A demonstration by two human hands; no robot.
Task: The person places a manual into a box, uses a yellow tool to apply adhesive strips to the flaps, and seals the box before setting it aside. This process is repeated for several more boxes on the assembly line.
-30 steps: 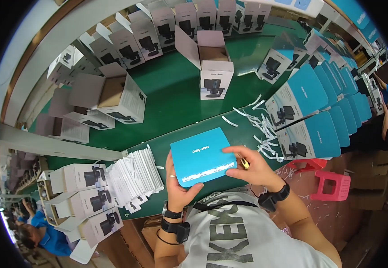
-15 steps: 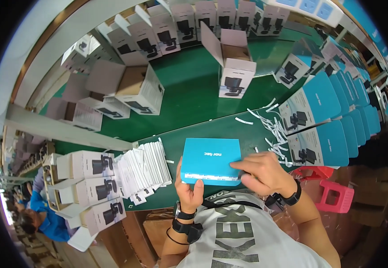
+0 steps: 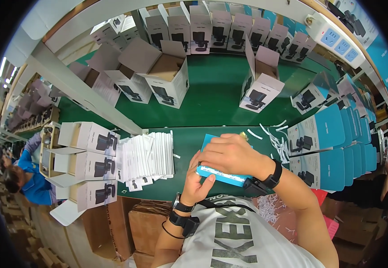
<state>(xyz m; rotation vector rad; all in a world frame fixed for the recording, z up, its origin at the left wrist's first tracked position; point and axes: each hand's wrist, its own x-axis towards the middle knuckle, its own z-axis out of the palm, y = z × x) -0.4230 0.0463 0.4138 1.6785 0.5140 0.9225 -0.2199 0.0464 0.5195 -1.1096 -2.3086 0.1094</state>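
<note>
A flat blue box lies at the near edge of the green table, just in front of me. My left hand grips its lower left corner, fingers curled under the edge. My right hand lies flat on top of the box, covering most of its lid. Both wrists wear black bands. A small yellow thing peeks out just beyond my right hand.
A fanned stack of white leaflets lies to the left. White product boxes stand at the left edge, open cartons and more boxes behind. Blue boxes line the right. White paper strips are scattered nearby. A person in blue works at far left.
The blue box came down from a tilted, lifted hold to the table edge. My right hand moved from its right side onto its top.
</note>
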